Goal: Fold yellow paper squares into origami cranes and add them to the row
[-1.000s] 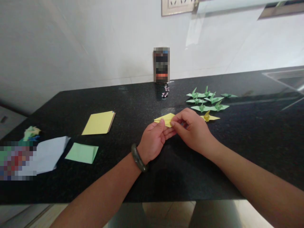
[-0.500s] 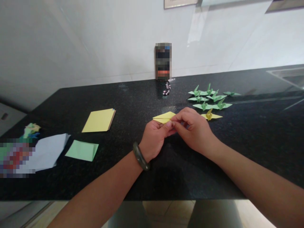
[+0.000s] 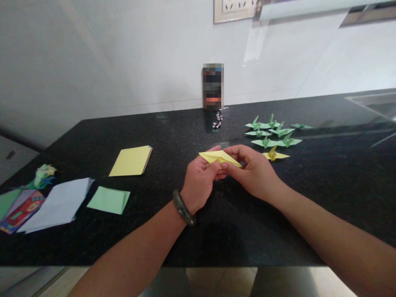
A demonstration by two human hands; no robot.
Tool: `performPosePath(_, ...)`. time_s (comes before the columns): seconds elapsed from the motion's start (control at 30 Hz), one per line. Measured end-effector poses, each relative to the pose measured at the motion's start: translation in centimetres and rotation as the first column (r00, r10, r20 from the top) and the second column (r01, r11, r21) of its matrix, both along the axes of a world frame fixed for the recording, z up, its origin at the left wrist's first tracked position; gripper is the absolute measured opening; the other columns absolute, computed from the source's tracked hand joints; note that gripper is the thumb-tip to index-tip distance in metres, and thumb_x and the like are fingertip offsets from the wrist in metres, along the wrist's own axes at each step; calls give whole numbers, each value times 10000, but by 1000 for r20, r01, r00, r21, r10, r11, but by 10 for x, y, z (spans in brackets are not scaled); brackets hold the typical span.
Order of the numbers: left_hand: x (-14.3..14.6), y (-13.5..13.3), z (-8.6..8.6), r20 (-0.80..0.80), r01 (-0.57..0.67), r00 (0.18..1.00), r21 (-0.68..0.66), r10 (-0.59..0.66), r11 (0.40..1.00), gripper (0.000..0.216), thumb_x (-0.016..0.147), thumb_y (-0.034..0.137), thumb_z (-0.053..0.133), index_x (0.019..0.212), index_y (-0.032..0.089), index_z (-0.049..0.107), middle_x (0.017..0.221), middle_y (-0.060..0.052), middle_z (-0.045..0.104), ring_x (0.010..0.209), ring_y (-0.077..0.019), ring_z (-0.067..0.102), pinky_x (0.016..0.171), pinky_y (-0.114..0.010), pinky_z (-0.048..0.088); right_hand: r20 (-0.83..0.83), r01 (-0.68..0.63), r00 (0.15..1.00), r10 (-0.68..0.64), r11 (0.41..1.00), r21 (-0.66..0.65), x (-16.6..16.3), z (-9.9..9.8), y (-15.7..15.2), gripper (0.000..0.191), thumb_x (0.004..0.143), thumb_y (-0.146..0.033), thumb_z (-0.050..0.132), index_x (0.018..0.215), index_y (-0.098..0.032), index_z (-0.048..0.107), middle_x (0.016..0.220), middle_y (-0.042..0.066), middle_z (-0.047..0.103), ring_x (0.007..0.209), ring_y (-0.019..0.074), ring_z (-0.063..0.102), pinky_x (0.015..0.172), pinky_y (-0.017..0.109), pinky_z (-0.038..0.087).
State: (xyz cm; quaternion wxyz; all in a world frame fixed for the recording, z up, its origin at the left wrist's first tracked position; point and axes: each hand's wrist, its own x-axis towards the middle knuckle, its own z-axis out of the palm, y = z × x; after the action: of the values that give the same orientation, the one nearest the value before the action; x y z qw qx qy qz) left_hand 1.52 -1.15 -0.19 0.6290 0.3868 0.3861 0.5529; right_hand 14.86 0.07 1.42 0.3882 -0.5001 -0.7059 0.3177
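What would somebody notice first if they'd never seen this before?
Probably the folded yellow paper, bright over the black counter and held between the left hand and the right hand. Next might come the green birds, bunched on the counter beyond the right hand, with a yellow bird just nearer. Over to the left, the yellow stack stands out too.

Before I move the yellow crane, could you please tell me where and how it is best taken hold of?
The yellow crane is probably best pinched by its raised middle, from above and the right: its wings spread to either side, the right hand is close on its left, and green cranes lie just beyond.
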Motion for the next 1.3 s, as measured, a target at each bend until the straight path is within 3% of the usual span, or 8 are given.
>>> performPosePath(0.37,0,2,0,37,89,995,-25,-88,996,294,762,237,597,1015,134,488,980,-84,643,779,-146,644,688,-258,503,42,-23,999,24,999,-22,7,-3,8,151,750,-249,558,830,-137,620,683,13,617,564,113,514,524,228,391)
performPosePath(0.53,-4,4,2,-98,40,994,-49,-45,998,178,742,237,611,866,127,547,759,-29,655,619,-102,613,607,-233,488,83,-84,993,87,996,-41,9,0,7,140,703,-275,611,713,-135,609,598,-10,550,541,99,454,490,215,343)
performPosePath(0.67,-9,8,5,-293,114,946,-102,-139,988,157,675,243,672,691,115,582,600,-15,623,541,-95,576,536,-206,440,-64,-147,988,139,977,-155,15,4,8,211,731,-338,589,784,-137,625,656,10,585,563,103,484,484,211,373)
performPosePath(0.73,-11,9,7,-328,140,931,-78,-158,987,166,641,243,696,634,119,585,564,-2,603,514,-83,545,515,-200,416,-76,-140,989,125,960,-242,17,5,9,213,740,-351,579,738,-140,610,590,-8,544,493,85,446,429,199,343)
performPosePath(0.83,-12,10,7,-336,114,936,-1,-108,993,182,625,265,705,619,122,593,547,12,576,508,-74,506,513,-199,396,-84,-171,985,151,920,-354,16,4,8,205,732,-346,587,675,-150,572,514,-44,476,409,60,377,374,186,296)
performPosePath(0.97,-13,10,4,-354,53,935,49,-33,997,203,707,318,617,632,132,585,545,20,542,497,-75,463,501,-207,377,-227,-221,964,138,892,-395,10,1,4,217,738,-327,581,623,-153,516,535,-41,513,407,47,393,396,181,334)
performPosePath(1.17,-13,5,8,-530,1,843,168,89,986,204,730,302,572,598,146,565,519,30,499,478,-77,418,461,-205,329,-289,-268,945,150,864,-426,3,1,-1,198,714,-269,610,599,-149,502,535,-38,553,404,39,421,403,170,336)
performPosePath(1.3,-12,5,9,-488,-9,870,121,67,993,250,737,373,576,632,146,583,528,22,520,475,-81,437,451,-204,336,-335,-272,933,130,865,-422,2,1,-2,222,700,-284,635,580,-149,504,517,-47,526,402,42,417,396,172,348)
